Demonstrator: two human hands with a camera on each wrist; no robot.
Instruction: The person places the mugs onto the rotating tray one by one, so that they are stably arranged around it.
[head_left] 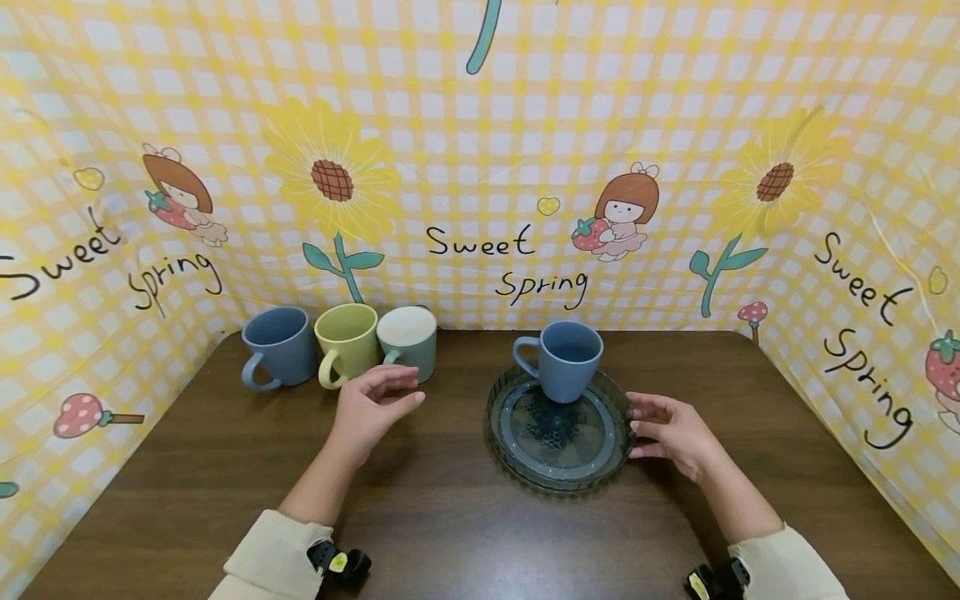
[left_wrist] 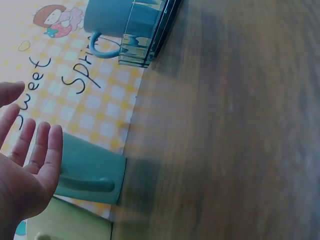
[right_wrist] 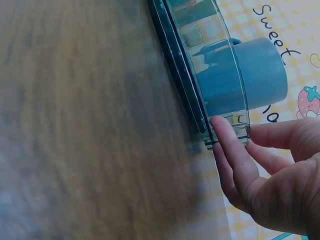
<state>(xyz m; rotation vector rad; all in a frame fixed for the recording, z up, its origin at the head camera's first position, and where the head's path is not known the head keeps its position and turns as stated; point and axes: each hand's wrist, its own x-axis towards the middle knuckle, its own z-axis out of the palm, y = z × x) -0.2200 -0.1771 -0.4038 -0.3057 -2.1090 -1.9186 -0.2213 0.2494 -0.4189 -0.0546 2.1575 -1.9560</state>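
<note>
Round dark-teal ribbed glass plate (head_left: 558,454) sits mid-table on brown wooden tabletop (head_left: 450,517); blue ceramic mug (head_left: 564,360) stands upright on its far part.

Right hand (head_left: 671,433): fingers extended, tips touching plate's right rim, no grip closed.

Left hand (head_left: 371,406): open, relaxed, holding nothing, just before pale green ceramic mug (head_left: 408,340).

Judgement: plate rigid, smooth, likely heavy, breakable; mug loose on top, may slide. Best hold: opposite rims, kept level.

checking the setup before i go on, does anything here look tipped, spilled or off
Nothing is spilled or tipped. One oddity: the blue mug stands upright at the far edge of the glass tray, not centred. The right hand touches the tray's rim; the left hand hovers open near the sage mug.
</note>
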